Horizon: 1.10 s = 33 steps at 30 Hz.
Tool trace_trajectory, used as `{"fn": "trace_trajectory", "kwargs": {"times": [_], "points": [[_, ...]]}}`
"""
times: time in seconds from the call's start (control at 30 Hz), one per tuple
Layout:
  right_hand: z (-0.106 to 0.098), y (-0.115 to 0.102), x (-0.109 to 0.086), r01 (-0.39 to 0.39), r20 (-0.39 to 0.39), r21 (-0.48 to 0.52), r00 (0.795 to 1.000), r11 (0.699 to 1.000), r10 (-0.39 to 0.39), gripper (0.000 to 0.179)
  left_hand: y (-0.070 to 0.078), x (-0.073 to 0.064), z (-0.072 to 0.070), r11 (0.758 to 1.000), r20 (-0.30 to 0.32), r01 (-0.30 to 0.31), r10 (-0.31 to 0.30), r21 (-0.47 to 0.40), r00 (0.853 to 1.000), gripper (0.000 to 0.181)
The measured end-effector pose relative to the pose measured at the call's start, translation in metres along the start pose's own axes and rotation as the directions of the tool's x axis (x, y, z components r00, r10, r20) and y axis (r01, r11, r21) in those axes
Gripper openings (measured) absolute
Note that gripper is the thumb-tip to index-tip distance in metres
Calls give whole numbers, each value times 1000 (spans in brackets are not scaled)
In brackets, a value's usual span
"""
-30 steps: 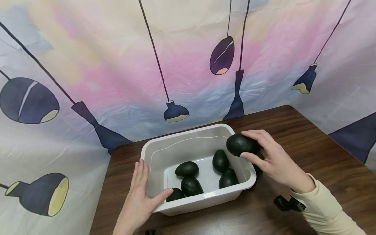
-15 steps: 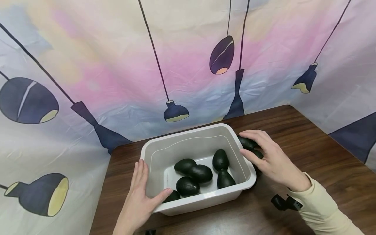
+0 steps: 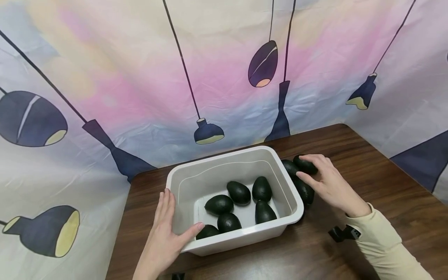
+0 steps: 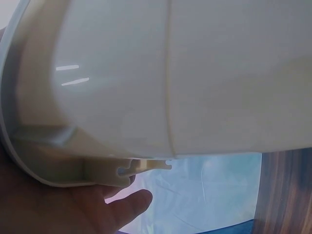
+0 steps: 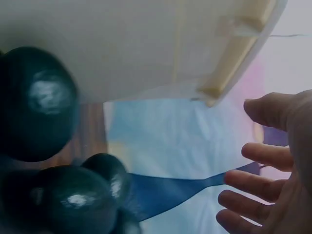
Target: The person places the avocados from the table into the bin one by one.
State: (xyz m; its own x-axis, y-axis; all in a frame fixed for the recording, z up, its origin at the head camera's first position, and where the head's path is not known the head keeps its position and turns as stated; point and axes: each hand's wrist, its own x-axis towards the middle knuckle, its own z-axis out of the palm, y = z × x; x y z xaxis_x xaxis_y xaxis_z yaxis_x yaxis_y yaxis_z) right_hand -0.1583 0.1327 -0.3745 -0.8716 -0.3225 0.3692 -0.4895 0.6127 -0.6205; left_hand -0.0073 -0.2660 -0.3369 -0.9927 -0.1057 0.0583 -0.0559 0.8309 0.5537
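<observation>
Several dark green avocados (image 3: 238, 193) lie on the floor of a white plastic bin (image 3: 224, 243). My left hand (image 3: 162, 229) rests at the bin's near left corner, fingers straight along the left rim and thumb across the front rim. Outside the bin's right wall, more avocados (image 3: 303, 191) are bunched together. Above this bunch is my right hand (image 3: 334, 188), with its fingertips beside the rearmost avocado (image 3: 305, 165) in the head view. The right wrist view shows that hand (image 5: 273, 165) with spread fingers and nothing in it, apart from the avocados (image 5: 73, 200).
The bin stands on a dark wood-grain table (image 3: 336, 144), close to its back edge. Behind hangs a cloth (image 3: 140, 77) printed with lamps. A black strap-like piece (image 3: 343, 234) hangs by the right cuff.
My right hand released an avocado into the bin, and the avocados there shifted and rolled. It has since moved right, over the outside bunch. My left hand stayed on the rim.
</observation>
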Motion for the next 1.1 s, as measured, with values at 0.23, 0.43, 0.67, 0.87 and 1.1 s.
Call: {"fn": "trace_trajectory", "kwargs": {"times": [0.23, 0.43, 0.67, 0.87, 1.1], "points": [[18, 27, 1, -77, 104, 9, 992, 997, 76, 58, 1, 0, 0, 1000, 4, 1, -1, -9, 1000, 108], [28, 46, -7, -139, 214, -48, 966, 989, 146, 75, 2, 0, 1, 1000, -1, 6, -6, -7, 1000, 108], [34, 55, -13, -150, 260, -53, 952, 987, 159, 78, 2, -1, 0, 1000, -9, 5, -5, 2, 1000, 107], [37, 58, -17, -167, 297, -57, 938, 984, 177, 77, 2, -2, 1, 1000, -10, 7, -7, 0, 1000, 106], [38, 60, -18, -161, 315, -64, 933, 985, 173, 74, 1, -1, 2, 1000, -21, -5, 5, -5, 1000, 105]]}}
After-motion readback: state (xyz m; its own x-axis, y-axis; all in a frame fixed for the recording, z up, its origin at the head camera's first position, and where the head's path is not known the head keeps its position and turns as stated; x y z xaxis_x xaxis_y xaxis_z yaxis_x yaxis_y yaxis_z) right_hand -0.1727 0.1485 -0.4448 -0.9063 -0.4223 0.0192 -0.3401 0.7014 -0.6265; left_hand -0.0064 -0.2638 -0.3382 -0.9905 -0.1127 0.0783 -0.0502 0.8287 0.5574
